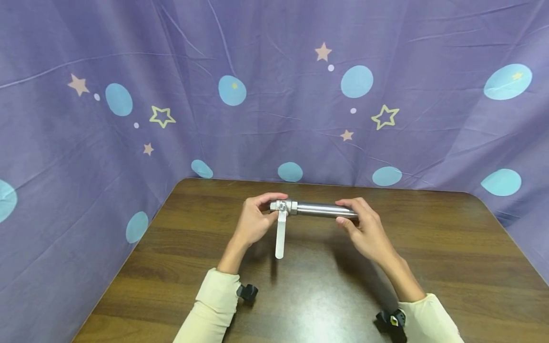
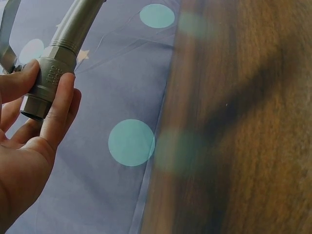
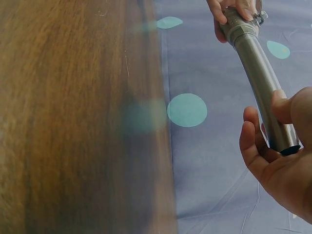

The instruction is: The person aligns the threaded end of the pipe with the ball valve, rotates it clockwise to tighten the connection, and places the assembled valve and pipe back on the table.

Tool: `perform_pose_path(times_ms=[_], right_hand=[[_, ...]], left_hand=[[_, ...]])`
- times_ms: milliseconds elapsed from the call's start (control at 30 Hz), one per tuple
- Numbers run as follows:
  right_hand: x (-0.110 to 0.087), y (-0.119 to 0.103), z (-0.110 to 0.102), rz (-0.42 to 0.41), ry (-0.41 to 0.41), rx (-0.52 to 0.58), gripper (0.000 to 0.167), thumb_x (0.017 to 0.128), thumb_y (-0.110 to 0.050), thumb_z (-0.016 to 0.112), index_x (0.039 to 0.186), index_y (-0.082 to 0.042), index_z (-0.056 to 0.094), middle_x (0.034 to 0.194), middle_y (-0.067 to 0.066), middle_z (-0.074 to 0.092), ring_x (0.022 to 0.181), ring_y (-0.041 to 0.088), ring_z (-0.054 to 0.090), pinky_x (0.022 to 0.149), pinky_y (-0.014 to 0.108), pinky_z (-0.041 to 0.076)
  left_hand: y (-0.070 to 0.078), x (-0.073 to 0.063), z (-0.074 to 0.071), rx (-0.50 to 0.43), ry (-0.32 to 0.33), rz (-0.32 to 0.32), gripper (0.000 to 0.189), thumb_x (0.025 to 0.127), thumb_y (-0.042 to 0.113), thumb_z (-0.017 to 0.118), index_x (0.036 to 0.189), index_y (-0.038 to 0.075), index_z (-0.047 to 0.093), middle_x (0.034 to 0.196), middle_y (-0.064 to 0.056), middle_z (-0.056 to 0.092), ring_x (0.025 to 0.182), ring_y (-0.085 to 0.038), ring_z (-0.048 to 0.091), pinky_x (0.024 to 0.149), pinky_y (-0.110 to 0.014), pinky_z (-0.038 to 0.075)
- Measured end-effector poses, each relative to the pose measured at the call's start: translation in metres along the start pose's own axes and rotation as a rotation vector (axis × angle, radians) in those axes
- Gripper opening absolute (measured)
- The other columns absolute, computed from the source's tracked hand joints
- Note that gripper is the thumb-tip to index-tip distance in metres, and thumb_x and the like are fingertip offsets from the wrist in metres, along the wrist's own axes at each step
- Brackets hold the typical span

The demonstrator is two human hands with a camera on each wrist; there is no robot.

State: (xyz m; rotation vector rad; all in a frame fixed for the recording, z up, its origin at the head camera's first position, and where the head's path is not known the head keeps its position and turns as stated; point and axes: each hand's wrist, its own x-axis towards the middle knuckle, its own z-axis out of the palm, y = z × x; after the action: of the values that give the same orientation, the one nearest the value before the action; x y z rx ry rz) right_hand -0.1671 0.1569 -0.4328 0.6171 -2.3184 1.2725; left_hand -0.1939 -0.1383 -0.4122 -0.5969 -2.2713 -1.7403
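Note:
A metal ball valve (image 1: 289, 206) with a long pale lever handle (image 1: 280, 238) is joined to a shiny steel pipe (image 1: 319, 209). Both are held level above the table. My left hand (image 1: 255, 222) grips the valve body at its free end, thumb on one side and fingers on the other. In the left wrist view, raised lettering shows on the valve body (image 2: 52, 73). My right hand (image 1: 365, 229) holds the far end of the pipe between thumb and fingers. The right wrist view shows the dark end of the pipe (image 3: 287, 146) near the palm.
Beneath the hands is a brown wooden table (image 1: 180, 286) with rounded far corners. A purple curtain (image 1: 266, 133) with stars and blue spots hangs behind it and along the left side. Black wrist devices (image 1: 247, 292) sit at both cuffs.

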Motion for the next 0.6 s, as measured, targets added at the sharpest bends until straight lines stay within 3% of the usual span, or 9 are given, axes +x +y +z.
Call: perform_pose_path(times_ms=[267, 600], right_hand=[[0.0002, 0.0010, -0.0006, 0.017, -0.016, 0.013, 0.034, 0.098, 0.002, 0.072, 0.130, -0.007, 0.071, 0.111, 0.008, 0.066, 0.071, 0.011, 0.069, 0.063, 0.021, 0.061], [-0.0006, 0.0019, -0.0008, 0.000, -0.031, -0.020, 0.033, 0.099, 0.000, 0.071, 0.132, -0.004, 0.070, 0.106, 0.007, 0.066, 0.069, 0.014, 0.070, 0.063, 0.019, 0.058]], left_hand=[[-0.0005, 0.0013, -0.0004, -0.010, -0.004, 0.015, 0.046, 0.081, -0.019, 0.065, 0.121, -0.002, 0.078, 0.120, -0.023, 0.079, 0.097, -0.010, 0.070, 0.088, -0.028, 0.063], [0.0010, -0.0006, -0.0011, -0.016, -0.004, -0.006, 0.046, 0.081, -0.020, 0.065, 0.122, -0.002, 0.078, 0.120, -0.023, 0.078, 0.097, -0.011, 0.069, 0.086, -0.024, 0.060]])
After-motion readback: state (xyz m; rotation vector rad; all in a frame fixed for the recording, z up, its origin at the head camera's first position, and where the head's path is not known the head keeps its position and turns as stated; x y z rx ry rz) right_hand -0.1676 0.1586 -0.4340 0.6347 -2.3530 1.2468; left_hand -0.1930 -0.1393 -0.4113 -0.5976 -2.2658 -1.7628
